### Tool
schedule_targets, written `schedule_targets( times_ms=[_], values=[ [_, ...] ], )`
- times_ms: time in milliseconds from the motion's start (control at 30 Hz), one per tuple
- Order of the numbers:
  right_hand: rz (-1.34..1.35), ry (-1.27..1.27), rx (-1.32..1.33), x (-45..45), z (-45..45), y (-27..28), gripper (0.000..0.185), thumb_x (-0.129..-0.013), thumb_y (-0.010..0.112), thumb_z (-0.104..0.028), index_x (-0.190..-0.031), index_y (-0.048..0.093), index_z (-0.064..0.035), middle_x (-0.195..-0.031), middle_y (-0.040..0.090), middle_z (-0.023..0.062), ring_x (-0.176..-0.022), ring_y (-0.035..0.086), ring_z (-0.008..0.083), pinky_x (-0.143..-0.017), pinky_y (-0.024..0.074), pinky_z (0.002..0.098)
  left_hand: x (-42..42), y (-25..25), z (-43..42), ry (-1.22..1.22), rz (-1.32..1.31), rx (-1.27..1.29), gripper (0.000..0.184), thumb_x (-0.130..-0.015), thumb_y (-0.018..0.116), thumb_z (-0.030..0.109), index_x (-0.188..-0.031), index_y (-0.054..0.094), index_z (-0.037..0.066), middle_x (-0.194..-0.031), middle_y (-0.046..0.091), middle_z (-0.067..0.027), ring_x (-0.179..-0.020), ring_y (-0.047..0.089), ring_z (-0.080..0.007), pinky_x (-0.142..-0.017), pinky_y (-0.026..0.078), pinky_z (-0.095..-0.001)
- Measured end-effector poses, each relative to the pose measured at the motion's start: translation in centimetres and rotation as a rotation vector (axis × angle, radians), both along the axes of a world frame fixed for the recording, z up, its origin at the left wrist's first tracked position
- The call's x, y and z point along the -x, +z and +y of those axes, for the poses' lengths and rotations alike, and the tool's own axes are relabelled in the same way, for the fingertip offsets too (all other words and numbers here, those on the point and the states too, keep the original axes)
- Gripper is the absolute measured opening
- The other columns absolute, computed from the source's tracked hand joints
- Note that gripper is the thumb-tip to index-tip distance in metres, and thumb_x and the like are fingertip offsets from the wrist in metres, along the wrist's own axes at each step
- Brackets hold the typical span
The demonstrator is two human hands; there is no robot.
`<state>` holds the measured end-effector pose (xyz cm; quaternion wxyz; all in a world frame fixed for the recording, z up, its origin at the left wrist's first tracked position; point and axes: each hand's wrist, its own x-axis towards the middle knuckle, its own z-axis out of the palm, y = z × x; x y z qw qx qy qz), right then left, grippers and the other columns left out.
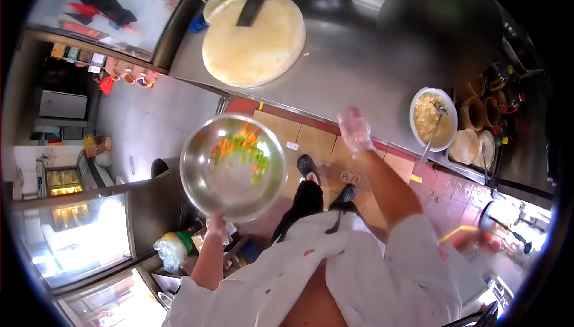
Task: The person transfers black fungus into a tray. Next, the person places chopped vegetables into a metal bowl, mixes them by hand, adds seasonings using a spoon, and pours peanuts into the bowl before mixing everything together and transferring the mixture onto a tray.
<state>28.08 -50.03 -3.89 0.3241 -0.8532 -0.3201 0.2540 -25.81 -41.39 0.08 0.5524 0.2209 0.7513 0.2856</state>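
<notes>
A large steel mixing bowl (197, 147) holds diced vegetables (242, 150), orange and green, gathered toward its far side. My left hand (216, 226), in a clear plastic glove, grips the bowl's near rim and holds it above the floor. Off to the right, my right hand (356, 131), gloved the same way, reaches toward the front edge of the steel counter (347, 64). Its fingers are stretched out with nothing in them. Right of that hand, a white bowl of pale yellowish food (429, 111) stands on the counter, a metal spoon (435, 125) resting in it.
A round chopping board (257, 46) lies on the counter with a cleaver (256, 7) on it. Brown jars (472, 111) and bottles stand at the right. Cardboard (308, 135) covers the floor under my feet. A glass-topped cabinet (84, 237) is on the left.
</notes>
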Motion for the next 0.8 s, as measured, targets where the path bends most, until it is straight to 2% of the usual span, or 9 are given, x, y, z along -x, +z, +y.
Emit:
schedule_targets(
  times_ms=[33, 133, 267, 300, 367, 467, 600, 667, 800],
  values=[
    [-0.001, 0.044, -0.018, 0.8, -2.3, -0.6, 0.045, -0.099, 0.053, -0.042, -0.122, 0.056, -0.0038, -0.128, 0.057, 0.022, -0.115, 0.057, 0.0398, -0.094, 0.0488, 0.0458, -3.1, 2.1, -0.1, -0.233, 0.213, 0.041, 0.023, -0.087, 0.063, 0.011, -0.107, 0.063, -0.001, -0.093, 0.065, -0.0123, -0.087, 0.067, -0.0203, -0.077, 0.056, -0.0323],
    [-0.074, 0.13, -0.389, 4.6, -12.8, -8.6, 0.04, -0.098, 0.054, -0.038, -0.122, 0.058, -0.0061, -0.118, 0.062, 0.0227, -0.108, 0.061, 0.0412, -0.091, 0.049, 0.05, -8.0, 0.4, 1.1, -0.506, 0.189, -0.016, 0.024, -0.084, 0.069, 0.018, -0.103, 0.062, 0.004, -0.081, 0.058, -0.0062, -0.068, 0.054, -0.0164, -0.057, 0.044, -0.034],
    [0.219, -0.16, 0.284, 9.5, -27.2, -3.2, 0.029, -0.096, 0.053, -0.028, -0.102, 0.069, -0.0044, -0.104, 0.068, 0.0233, -0.101, 0.065, 0.0416, -0.087, 0.0519, 0.0501, -20.5, -3.5, 1.9, -0.238, -0.291, 0.046, 0.012, -0.085, 0.068, 0.015, -0.087, 0.056, 0.012, -0.069, 0.05, -0.0021, -0.056, 0.047, -0.0095, -0.047, 0.039, -0.0267],
    [-0.168, 0.394, 0.564, 10.0, -34.5, -13.8, 0.023, -0.09, 0.057, -0.021, -0.101, 0.07, -0.0063, -0.108, 0.069, 0.0219, -0.099, 0.067, 0.0398, -0.084, 0.0547, 0.0477, -24.4, -1.5, 1.3, -0.249, -0.345, 0.043, 0.011, -0.086, 0.067, 0.014, -0.087, 0.056, 0.012, -0.07, 0.05, -0.0019, -0.055, 0.047, -0.01, -0.047, 0.04, -0.0272],
    [0.071, 0.308, 0.756, 12.2, -43.0, -13.8, 0.024, -0.083, 0.063, -0.017, -0.102, 0.07, -0.0059, -0.111, 0.069, 0.0216, -0.103, 0.067, 0.0383, -0.085, 0.0559, 0.0453, -30.9, 4.3, -1.1, -0.258, -0.44, 0.042, 0.011, -0.087, 0.066, 0.012, -0.089, 0.056, 0.013, -0.071, 0.05, -0.0015, -0.055, 0.047, -0.0111, -0.048, 0.042, -0.0281],
    [0.303, 0.071, 0.849, 15.2, -50.7, -12.6, 0.025, -0.084, 0.062, -0.018, -0.104, 0.07, -0.0064, -0.112, 0.069, 0.0204, -0.104, 0.067, 0.0371, -0.086, 0.0555, 0.0445, -36.8, -0.7, -0.1, -0.303, -0.468, 0.143, 0.016, -0.087, 0.069, 0.013, -0.095, 0.055, 0.011, -0.081, 0.055, -0.0031, -0.061, 0.054, -0.0142, -0.057, 0.051, -0.0298],
    [0.486, -0.235, 0.831, 15.7, -50.7, -10.4, 0.027, -0.086, 0.061, -0.02, -0.107, 0.07, -0.007, -0.115, 0.069, 0.0189, -0.106, 0.066, 0.0354, -0.088, 0.0549, 0.0434, -39.3, -2.4, -0.5, -0.641, -0.509, 0.298, 0.039, -0.091, 0.072, 0.033, -0.115, 0.056, 0.007, -0.109, 0.065, -0.0097, -0.085, 0.067, -0.0209, -0.088, 0.058, -0.0388],
    [0.536, -0.345, 0.799, 15.4, -48.6, -10.1, 0.027, -0.087, 0.061, -0.021, -0.109, 0.07, -0.0074, -0.116, 0.069, 0.0181, -0.107, 0.066, 0.0345, -0.089, 0.0547, 0.0429, -37.4, -1.2, 1.4, -0.923, -0.56, 0.404, 0.038, -0.092, 0.07, 0.04, -0.109, 0.061, 0.007, -0.109, 0.063, -0.0099, -0.104, 0.064, -0.023, -0.083, 0.058, -0.0389],
    [0.572, -0.49, 0.715, 14.7, -41.6, -10.2, 0.029, -0.089, 0.061, -0.023, -0.112, 0.07, -0.008, -0.118, 0.069, 0.0166, -0.109, 0.066, 0.0328, -0.09, 0.0541, 0.0419, -34.9, 1.5, 11.5, -1.433, -0.47, 0.418, 0.048, -0.092, 0.07, 0.044, -0.121, 0.062, 0.007, -0.118, 0.066, -0.0108, -0.105, 0.064, -0.022, -0.092, 0.054, -0.0373]
  ],
)
